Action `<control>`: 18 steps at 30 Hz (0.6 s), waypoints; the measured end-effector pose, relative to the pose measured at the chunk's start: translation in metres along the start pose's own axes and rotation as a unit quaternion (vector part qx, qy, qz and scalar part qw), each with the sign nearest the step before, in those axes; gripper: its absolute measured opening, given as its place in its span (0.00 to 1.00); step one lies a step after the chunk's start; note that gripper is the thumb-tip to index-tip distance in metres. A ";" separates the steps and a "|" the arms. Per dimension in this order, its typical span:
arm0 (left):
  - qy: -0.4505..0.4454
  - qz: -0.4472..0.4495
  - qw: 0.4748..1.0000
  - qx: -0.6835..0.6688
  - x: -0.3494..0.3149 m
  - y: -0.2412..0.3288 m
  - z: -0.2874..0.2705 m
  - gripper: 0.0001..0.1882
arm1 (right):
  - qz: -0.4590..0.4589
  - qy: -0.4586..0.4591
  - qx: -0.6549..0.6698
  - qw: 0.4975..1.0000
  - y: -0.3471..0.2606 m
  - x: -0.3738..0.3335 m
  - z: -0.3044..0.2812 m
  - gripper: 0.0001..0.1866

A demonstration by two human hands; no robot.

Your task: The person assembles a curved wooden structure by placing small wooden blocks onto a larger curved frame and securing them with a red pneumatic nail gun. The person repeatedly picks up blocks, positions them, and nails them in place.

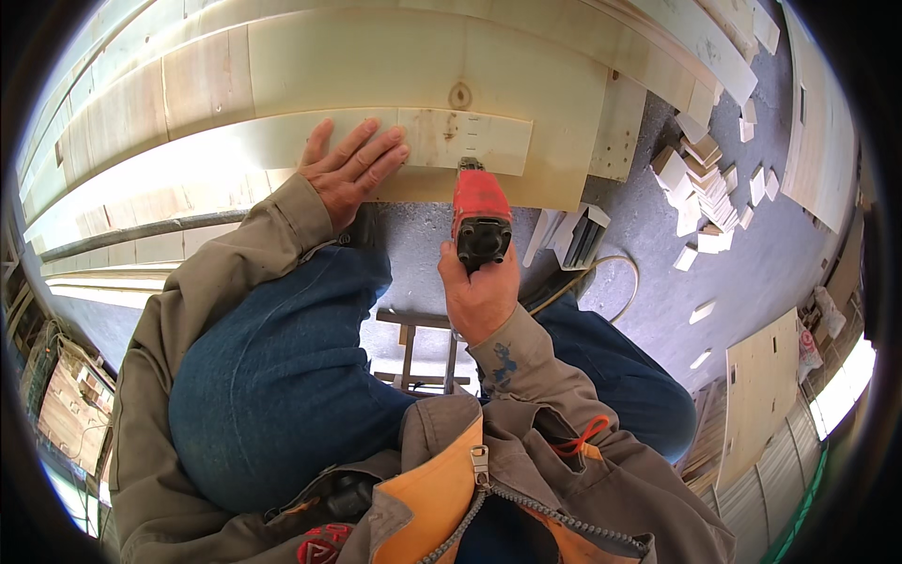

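My right hand (482, 291) is wrapped round the handle of a red and black nail gun (480, 199). The tool's nose meets the near edge of a narrow pale wooden strip (503, 141), close to the strip's right end. Small marks like staples show on the strip just beyond the nose. With fingers spread, my left hand (352, 169) lies flat on the same strip, left of the tool. Beneath the strip is a wide wooden board (376, 66) with a dark knot. The grip and trigger are mostly hidden by the tool's body.
Several small wood offcuts (700, 188) lie heaped and scattered on the grey floor (648, 310) to the right. A thin hose (631, 291) curls beside my right leg. Long boards (113, 113) stretch away to the left. A wooden panel (759, 395) leans at the lower right.
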State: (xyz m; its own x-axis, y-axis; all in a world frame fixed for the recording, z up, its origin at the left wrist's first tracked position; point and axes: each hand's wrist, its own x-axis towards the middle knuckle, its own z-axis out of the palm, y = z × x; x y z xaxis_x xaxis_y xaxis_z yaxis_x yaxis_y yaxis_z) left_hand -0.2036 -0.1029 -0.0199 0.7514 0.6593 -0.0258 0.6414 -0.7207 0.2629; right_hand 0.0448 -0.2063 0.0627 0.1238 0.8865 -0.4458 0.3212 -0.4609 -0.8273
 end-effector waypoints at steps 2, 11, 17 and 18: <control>-0.002 -0.001 1.000 -0.002 0.000 0.001 0.000 0.37 | 0.000 0.001 -0.003 1.000 0.000 0.000 0.000 0.19; 0.010 0.001 1.000 0.002 -0.001 0.001 0.002 0.37 | -0.007 -0.011 -0.024 1.000 -0.006 -0.006 -0.004 0.19; 0.013 -0.002 1.000 0.003 0.000 0.001 0.001 0.36 | 0.004 -0.011 -0.018 1.000 0.001 -0.010 -0.003 0.20; 0.015 -0.002 1.000 0.003 0.000 0.001 0.000 0.36 | 0.002 -0.008 -0.009 1.000 0.002 -0.011 -0.002 0.20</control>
State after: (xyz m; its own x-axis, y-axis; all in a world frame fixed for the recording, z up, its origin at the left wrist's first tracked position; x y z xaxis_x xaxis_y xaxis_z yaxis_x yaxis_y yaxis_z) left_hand -0.2028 -0.1040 -0.0198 0.7444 0.6678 0.0018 0.6451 -0.7198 0.2562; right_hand 0.0461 -0.2163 0.0669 0.1092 0.8840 -0.4546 0.3370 -0.4631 -0.8197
